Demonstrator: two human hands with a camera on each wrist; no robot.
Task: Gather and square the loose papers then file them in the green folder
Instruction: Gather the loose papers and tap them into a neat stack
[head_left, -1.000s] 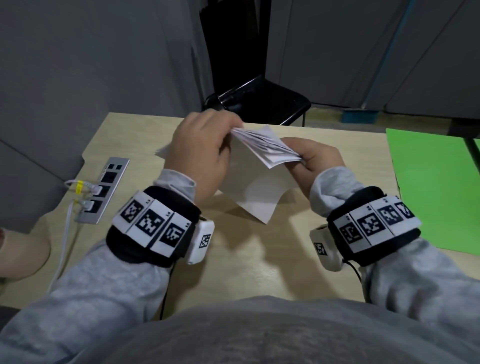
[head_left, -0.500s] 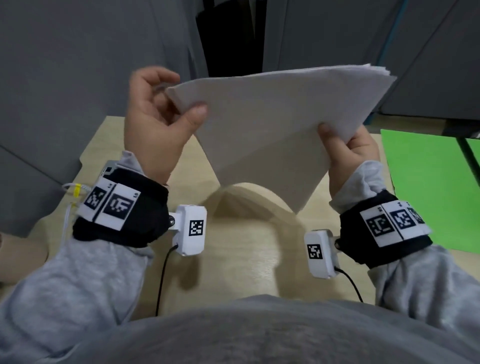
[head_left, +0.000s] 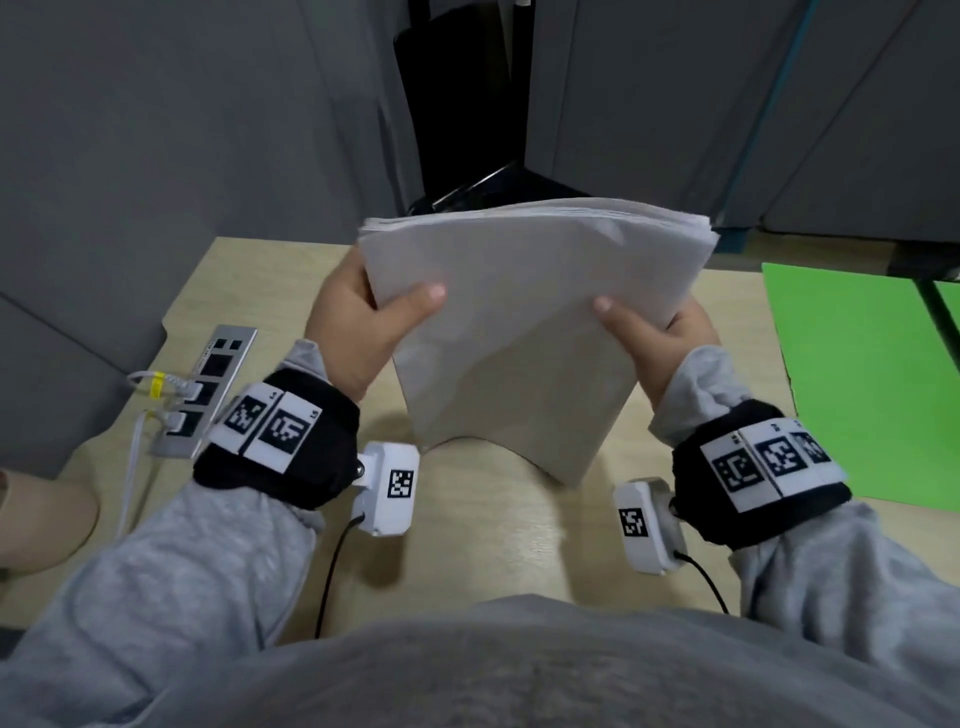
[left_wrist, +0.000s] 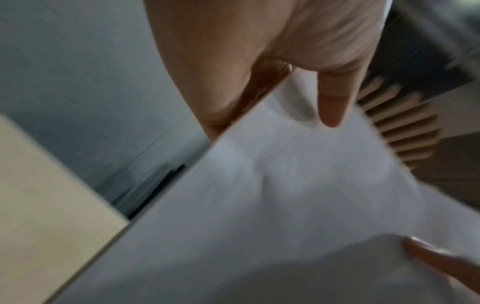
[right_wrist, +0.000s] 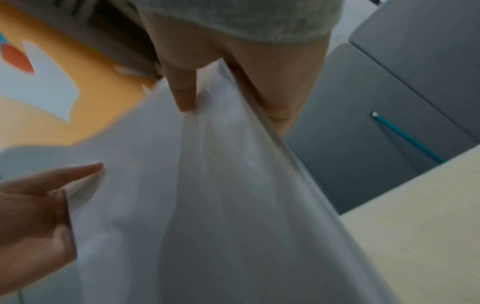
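A stack of white papers (head_left: 524, 322) stands nearly upright above the wooden table (head_left: 493, 540), its lower edge bowed and close to the tabletop. My left hand (head_left: 363, 322) grips the stack's left side, thumb on the front sheet. My right hand (head_left: 654, 338) grips the right side the same way. The left wrist view shows the papers (left_wrist: 285, 205) under my left thumb (left_wrist: 332, 102). In the right wrist view the sheets (right_wrist: 207, 195) are pinched by my right hand (right_wrist: 221, 82). The green folder (head_left: 857, 379) lies flat at the table's right.
A metal power strip (head_left: 208, 389) with white cables plugged in is set into the table's left edge. A black chair (head_left: 498, 187) stands behind the table against grey partition walls. Bare tabletop lies between my wrists and my body.
The papers went from a loose bundle low over the table to a raised, upright stack. Since half a second ago the stack has come down and its top edge has levelled.
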